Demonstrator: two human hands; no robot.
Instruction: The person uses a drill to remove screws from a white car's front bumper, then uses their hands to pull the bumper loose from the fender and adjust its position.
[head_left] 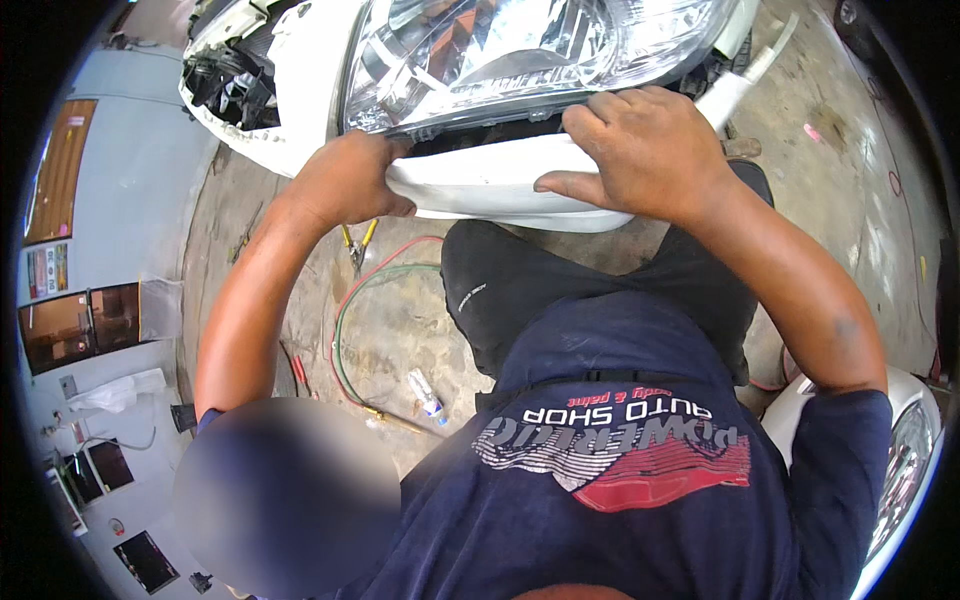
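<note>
A white car body panel [500,180], like part of a bumper, lies just below a large clear headlight [520,50] on the car in front of me. My left hand [355,178] is closed around the panel's left end, with its thumb low on the front. On the right part, my right hand [650,150] grips the upper edge, its thumb lying across the white face and its fingers bent over the top beside the headlight. Those fingertips are partly hidden. A dark gap shows between panel and headlight.
On the concrete floor lie yellow-handled pliers or a clamp [358,250], red and green hoses [338,320] leading to a brass torch-like tool [395,420], and a plastic bottle [426,398]. Another white car's headlight [903,465] stands close at the lower right. A pale wall [130,190] runs along the left.
</note>
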